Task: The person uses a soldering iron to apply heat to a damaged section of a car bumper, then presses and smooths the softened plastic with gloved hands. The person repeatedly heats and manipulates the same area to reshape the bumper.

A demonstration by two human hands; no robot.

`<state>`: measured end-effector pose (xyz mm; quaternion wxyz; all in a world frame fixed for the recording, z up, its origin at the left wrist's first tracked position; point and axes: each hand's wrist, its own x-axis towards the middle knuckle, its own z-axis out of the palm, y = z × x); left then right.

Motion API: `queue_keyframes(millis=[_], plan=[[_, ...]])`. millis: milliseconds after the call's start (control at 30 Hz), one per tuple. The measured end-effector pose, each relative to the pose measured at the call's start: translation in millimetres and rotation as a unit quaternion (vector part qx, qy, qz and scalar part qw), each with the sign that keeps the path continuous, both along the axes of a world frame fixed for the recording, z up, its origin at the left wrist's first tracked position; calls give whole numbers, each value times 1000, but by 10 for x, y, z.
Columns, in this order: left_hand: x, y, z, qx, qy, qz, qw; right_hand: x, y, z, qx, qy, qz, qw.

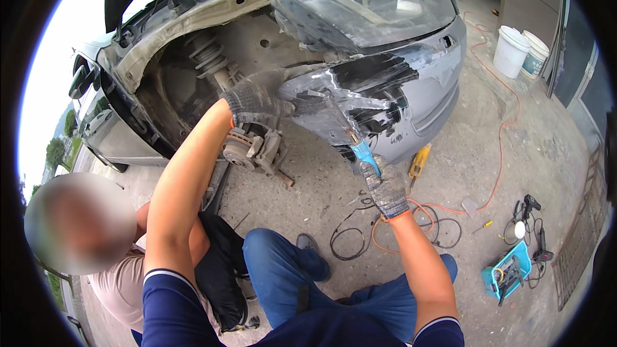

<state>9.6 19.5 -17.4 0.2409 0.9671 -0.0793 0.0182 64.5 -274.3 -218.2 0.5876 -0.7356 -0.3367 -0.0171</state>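
Currently, I have the right hand (pixel 387 189), gloved, closed around the blue grip of a tool (pixel 364 151); its metal shaft slants up and away across the grey bumper (pixel 432 99), among black and pale patches. From here I can't tell whether the tip touches the surface. The left hand (pixel 258 99), also gloved, is at the bumper's edge near the wheel arch, its fingers too blurred for me to say whether they grip or merely rest there. Below it I see the brake disc (pixel 238 151), and the spring (pixel 209 58) stands further back in the arch. The headlight (pixel 369 6) sits above the bumper. A yellow tool (pixel 420 162) is just right of the right hand. On the floor I have dark cables (pixel 347 244), an orange hose (pixel 503 141) and a blue basket (pixel 491 284) with things in it. A co-worker (pixel 109 283) is close by on the left.
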Motion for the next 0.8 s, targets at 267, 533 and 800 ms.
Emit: queue_keyframes(millis=[267,533,800], plan=[[-13,-96,50,10,6,41,999,-32,4,7,10,2,4,1000],[11,-4,-10,65,-38,32,997,-4,-69,-5,8,3,-8,1000],[-5,-108,51,56,-54,18,997,74,-85,-156,-58,12,-8,998]])
